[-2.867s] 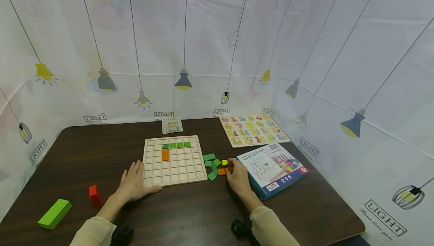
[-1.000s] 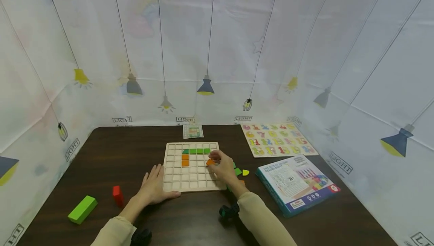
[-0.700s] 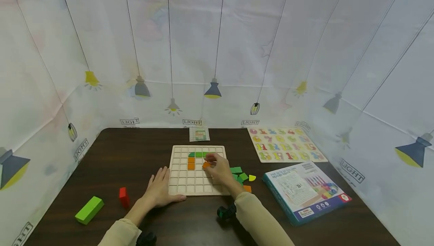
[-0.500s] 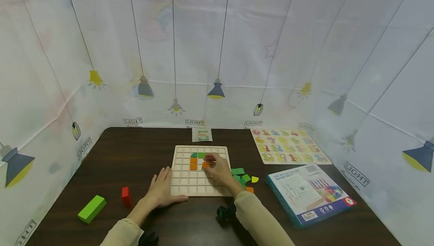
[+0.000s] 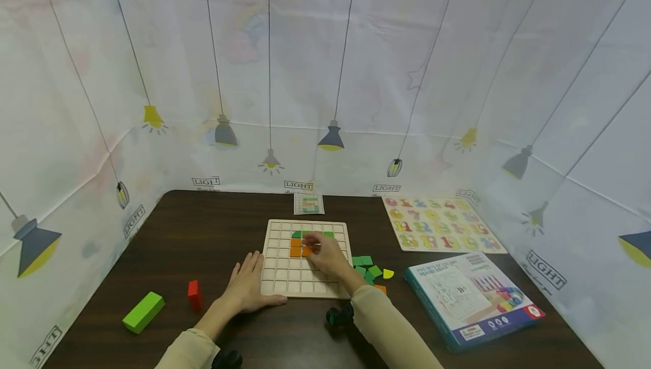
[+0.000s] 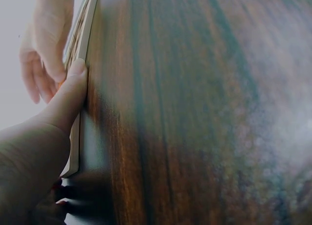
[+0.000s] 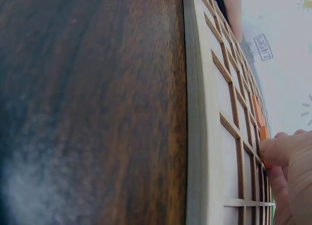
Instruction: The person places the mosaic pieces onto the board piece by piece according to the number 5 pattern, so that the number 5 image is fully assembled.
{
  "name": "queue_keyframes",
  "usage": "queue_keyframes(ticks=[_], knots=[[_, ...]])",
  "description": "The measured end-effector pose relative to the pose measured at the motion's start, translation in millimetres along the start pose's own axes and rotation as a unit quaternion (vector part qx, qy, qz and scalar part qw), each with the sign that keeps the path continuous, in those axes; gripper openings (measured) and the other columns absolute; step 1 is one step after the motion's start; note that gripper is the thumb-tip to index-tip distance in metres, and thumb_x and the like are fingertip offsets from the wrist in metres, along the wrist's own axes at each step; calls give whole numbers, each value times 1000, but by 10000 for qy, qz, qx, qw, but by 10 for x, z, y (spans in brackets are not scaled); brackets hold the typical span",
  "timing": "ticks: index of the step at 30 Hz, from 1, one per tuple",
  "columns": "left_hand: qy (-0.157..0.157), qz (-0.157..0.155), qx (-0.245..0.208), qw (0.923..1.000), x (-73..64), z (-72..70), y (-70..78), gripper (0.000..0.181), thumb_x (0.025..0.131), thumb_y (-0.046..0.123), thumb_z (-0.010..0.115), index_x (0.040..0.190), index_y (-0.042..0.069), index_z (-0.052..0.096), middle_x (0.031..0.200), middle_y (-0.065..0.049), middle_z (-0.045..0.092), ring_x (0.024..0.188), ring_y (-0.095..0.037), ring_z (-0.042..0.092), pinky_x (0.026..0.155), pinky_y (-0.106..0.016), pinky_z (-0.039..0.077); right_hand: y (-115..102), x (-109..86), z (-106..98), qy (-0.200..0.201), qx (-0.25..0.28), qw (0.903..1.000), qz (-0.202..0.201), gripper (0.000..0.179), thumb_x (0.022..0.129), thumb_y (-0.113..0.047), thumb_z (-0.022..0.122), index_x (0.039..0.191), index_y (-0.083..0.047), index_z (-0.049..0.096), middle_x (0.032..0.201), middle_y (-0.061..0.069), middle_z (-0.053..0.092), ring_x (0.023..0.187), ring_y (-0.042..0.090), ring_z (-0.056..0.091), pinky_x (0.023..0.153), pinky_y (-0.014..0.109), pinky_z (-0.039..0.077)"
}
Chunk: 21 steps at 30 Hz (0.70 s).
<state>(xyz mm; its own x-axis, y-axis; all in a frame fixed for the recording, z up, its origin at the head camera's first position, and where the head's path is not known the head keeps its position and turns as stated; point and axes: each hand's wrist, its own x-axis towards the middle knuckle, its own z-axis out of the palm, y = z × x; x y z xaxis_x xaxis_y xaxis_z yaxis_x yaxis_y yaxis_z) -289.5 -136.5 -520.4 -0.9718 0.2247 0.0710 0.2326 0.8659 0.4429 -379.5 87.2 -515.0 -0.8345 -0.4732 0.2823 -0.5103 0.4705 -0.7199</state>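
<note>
A wooden grid board [image 5: 277, 285] lies in front of me. My left hand [image 5: 249, 285] rests along its left side with extended fingers, and the thumb [image 6: 68, 93] lies against the near edge. The right hand [image 5: 328, 257] reaches over the board and pinches an orange square tile [image 5: 307, 252], also visible in the right wrist view. Directly left of that tile, two orange tiles [image 5: 295, 247] sit in cells, one behind the other. Behind them runs a row with a rounded green tile [image 5: 296, 234] and square green tiles [image 5: 329, 234], partly hidden by the right hand.
Loose green tiles [image 5: 362, 261], a yellow quarter-round tile [image 5: 388, 273] and an orange tile [image 5: 380, 289] lie right of the board. Farther right are a box [image 5: 473, 301] and a number board [image 5: 437, 225]. A pattern card [image 5: 308, 204] lies behind; red [image 5: 195, 294] and green blocks [image 5: 144, 312] stand left.
My right hand has gone from the loose pile to the board, carrying an orange tile leftward to beside the two orange ones. The left hand stays at the board's edge. The head view has shifted.
</note>
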Motion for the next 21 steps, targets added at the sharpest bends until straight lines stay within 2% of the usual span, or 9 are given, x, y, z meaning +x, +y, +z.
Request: queue_keyframes(ticks=[14,21], knots=[[-40,26,54,10000,2,16,-5,120,67,69,70,146,-8,23,150,-27,21,139,-40,17,108,-59,14,32,5,14,-176,49,9996,-191,45,84,16,53,127,2,52,114,13,62,108,25,60,90,29,48],[-70,13,45,10000,-7,-6,-4,120,67,68,70,145,-9,22,150,-28,20,139,-41,16,108,-60,13,10,-6,5,183,-171,9993,-274,42,83,12,58,123,2,56,114,13,63,106,25,60,89,28,49]])
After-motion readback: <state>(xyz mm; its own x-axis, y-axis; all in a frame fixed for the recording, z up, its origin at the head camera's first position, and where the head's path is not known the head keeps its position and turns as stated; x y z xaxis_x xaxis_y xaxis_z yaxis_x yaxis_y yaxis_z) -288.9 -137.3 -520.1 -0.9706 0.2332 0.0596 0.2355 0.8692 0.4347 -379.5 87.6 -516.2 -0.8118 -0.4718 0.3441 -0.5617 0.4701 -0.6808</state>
